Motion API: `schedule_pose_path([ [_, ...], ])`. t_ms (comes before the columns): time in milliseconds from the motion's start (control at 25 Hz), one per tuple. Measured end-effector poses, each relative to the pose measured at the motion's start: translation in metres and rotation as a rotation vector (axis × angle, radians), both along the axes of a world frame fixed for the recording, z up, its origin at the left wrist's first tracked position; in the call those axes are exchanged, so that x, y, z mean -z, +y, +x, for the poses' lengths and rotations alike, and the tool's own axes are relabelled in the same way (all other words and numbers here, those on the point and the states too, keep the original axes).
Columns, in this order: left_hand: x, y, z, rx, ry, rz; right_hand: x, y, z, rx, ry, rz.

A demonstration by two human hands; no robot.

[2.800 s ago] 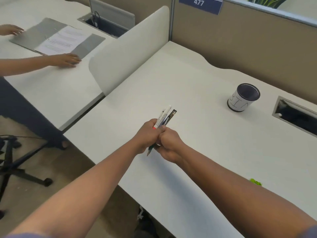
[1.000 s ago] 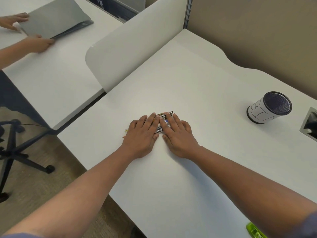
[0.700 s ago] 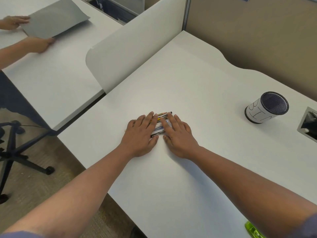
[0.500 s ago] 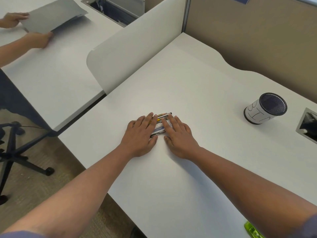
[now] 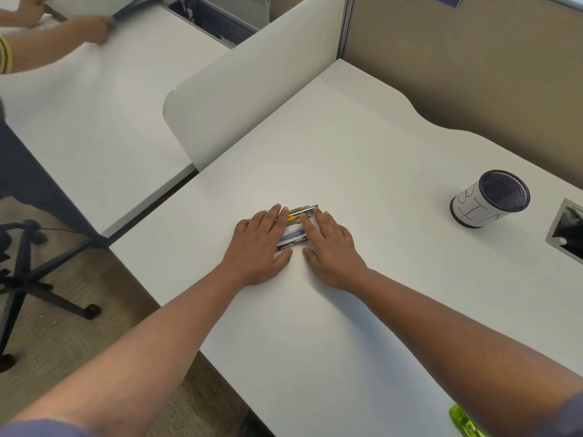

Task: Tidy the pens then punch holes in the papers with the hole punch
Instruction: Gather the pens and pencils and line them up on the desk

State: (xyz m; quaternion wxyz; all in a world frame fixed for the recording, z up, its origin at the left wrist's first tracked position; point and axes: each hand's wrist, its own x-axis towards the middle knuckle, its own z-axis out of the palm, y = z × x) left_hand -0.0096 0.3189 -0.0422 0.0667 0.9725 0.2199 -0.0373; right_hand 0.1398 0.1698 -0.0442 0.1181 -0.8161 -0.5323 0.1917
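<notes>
Both hands lie flat and spread on the counter (image 5: pixel 362 310): left hand (image 5: pixel 257 247) and right hand (image 5: pixel 331 247) cover the ends of the pens (image 5: pixel 293 233), bunched between them near the left edge.

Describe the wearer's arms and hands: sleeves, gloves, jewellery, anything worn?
Both forearms are bare. The left hand and right hand carry no gloves, rings or watch. Short blue-grey sleeve edges show at the bottom corners: left sleeve, right sleeve.

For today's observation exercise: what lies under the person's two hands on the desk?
A row of pens lies flat under the left hand and right hand. Only the middle shows; both ends are covered, so the count is unclear.
</notes>
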Motion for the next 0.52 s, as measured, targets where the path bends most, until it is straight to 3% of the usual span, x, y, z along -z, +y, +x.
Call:
schedule_pose_path([
  [320, -0.0043, -0.0017, -0.0024, -0.007, -0.049, -0.01, -0.0001, 0.0003, -0.0013, 0.014, 0.019, 0.032],
  [520, -0.0056, -0.006, -0.0051, 0.041, -0.292, 0.045, -0.0017, 0.0005, -0.0013, 0.04, 0.022, 0.148],
])
